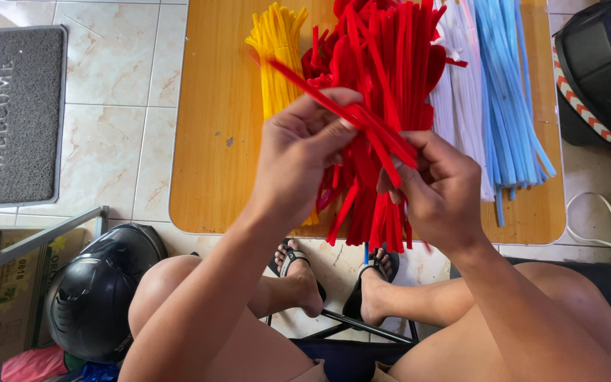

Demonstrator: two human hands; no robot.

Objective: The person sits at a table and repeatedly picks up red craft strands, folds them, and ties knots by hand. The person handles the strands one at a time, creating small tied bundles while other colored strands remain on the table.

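My left hand (pixel 298 152) and my right hand (pixel 441 187) meet over a low wooden table (pixel 213 141). Both pinch thin red fuzzy sticks (pixel 362 122) that run slanting from upper left to the right hand. Under them a big bundle of red sticks (pixel 383 64) lies on the table, its ends hanging past the near edge. A yellow bundle (pixel 277 49) lies to the left of the red one. White sticks (pixel 461 92) and blue sticks (pixel 514 99) lie to its right.
A black helmet (pixel 97 293) sits on the tiled floor at lower left beside a cardboard box (pixel 8 304). A grey doormat (pixel 12 113) lies at far left. Another dark helmet (pixel 602 64) is at upper right, with a white cable (pixel 602 219) below it. My sandalled feet rest under the table.
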